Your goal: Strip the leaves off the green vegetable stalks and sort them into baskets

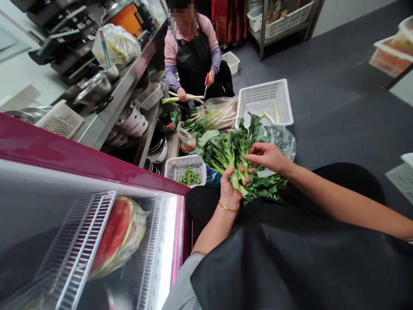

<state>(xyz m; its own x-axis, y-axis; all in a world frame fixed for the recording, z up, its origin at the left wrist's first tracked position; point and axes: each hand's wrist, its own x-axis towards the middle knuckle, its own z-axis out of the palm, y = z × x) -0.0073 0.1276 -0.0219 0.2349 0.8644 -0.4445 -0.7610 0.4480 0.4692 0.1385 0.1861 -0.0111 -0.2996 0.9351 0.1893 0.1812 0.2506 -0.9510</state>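
My left hand (231, 189) is closed around the thick pale stalks of a bunch of leafy greens (230, 150) that look like Chinese broccoli. Their dark leaves fan out away from me. Against the right side of the bunch, my right hand (267, 156) has its fingers curled and pinched at the stalks; its fingertips hide whatever is between them. More loose leaves (264, 186) lie below my hands. Left of the bunch, a small white basket (168, 173) holds short cut green pieces (189, 175).
A co-worker (195, 51) opposite holds long pale stalks and a red-handled tool. Beyond my hands stand a large white basket (287, 103) and a clear plastic bag (288, 142). On my left is an open fridge with a pink frame (97, 155) and a cut watermelon (111, 232).
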